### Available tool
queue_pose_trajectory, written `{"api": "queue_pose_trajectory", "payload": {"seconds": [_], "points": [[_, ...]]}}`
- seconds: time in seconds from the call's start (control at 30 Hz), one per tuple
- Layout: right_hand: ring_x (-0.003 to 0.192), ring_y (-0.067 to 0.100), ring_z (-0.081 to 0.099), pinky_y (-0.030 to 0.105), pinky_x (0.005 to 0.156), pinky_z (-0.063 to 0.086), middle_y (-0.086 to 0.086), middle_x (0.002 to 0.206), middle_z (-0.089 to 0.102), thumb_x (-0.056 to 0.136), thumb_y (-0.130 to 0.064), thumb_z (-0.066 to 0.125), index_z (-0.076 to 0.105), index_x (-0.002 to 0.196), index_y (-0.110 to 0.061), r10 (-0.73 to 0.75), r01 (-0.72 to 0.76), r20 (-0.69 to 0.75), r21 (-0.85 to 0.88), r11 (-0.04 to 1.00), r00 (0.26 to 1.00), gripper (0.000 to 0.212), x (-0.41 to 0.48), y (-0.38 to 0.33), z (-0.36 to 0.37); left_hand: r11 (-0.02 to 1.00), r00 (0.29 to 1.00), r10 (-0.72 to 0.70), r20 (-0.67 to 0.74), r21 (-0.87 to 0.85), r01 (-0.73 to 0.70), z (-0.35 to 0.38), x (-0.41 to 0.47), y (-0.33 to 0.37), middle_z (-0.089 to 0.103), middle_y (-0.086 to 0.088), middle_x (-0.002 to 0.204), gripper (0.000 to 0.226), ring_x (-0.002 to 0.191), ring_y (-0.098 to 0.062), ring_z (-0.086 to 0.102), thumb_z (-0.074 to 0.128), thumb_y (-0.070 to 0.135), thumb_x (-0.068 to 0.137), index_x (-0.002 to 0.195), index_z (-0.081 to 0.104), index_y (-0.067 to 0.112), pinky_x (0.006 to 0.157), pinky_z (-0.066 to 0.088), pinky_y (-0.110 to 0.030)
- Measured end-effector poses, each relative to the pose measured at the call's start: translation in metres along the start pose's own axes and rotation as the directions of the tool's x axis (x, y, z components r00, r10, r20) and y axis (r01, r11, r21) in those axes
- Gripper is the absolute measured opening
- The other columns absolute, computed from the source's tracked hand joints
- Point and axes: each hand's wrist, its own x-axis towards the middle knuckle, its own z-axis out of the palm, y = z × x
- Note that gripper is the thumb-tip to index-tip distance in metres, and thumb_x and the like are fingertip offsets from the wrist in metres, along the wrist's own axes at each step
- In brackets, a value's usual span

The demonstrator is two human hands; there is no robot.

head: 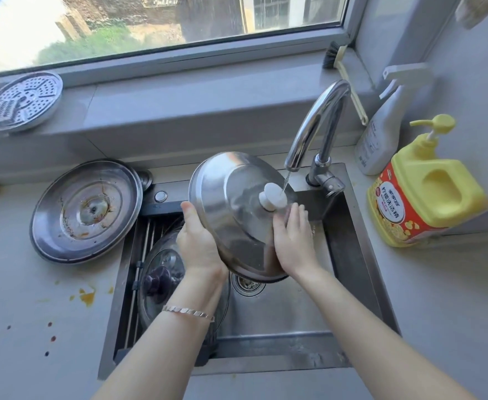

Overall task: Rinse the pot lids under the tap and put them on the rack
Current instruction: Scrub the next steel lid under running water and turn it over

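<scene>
At the steel sink (358, 255) under the window (150, 21), my left hand (199, 243) grips the lid (231, 203) beneath the running tap (320, 116) while my right hand (293, 241) presses flat against it.

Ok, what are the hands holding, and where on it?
The steel lid. The left hand grips its left rim, thumb on top; the right hand lies with straight fingers against its right edge, beside the white knob.

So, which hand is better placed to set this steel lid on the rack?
Left, probably: the left hand grips the steel lid by its rim, just above the rack; the right hand is farther.
</scene>
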Motion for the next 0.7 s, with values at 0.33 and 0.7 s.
{"api": "queue_pose_trajectory", "payload": {"seconds": [0.33,0.7], "points": [[0.145,0.014,-0.004,0.028,0.117,-0.004,0.007,0.158,-0.001,0.1,-0.037,0.021,0.005,0.148,-0.004,0.062,-0.062,0.001,-0.046,0.997,0.998,0.061,0.011,0.011,-0.01,0.997,0.997,-0.076,-0.031,-0.034,0.074,-0.005,0.003,-0.005,0.068,0.004,0.077,0.036,0.066,-0.01,0.065,0.043,0.047,0.094,0.081,0.062,0.019,0.063,0.053,-0.025],[0.145,0.014,0.001,0.026,0.117,0.0,0.007,0.158,0.004,0.101,-0.03,0.022,0.008,0.148,-0.004,0.056,-0.056,0.006,0.127,0.99,0.998,0.056,0.025,0.022,-0.012,0.994,0.984,-0.098,0.147,0.061,0.09,-0.022,-0.004,0.001,0.072,0.001,0.069,0.043,0.072,-0.018,0.069,0.041,0.047,0.095,0.078,0.067,0.017,0.069,0.056,-0.032]]}}
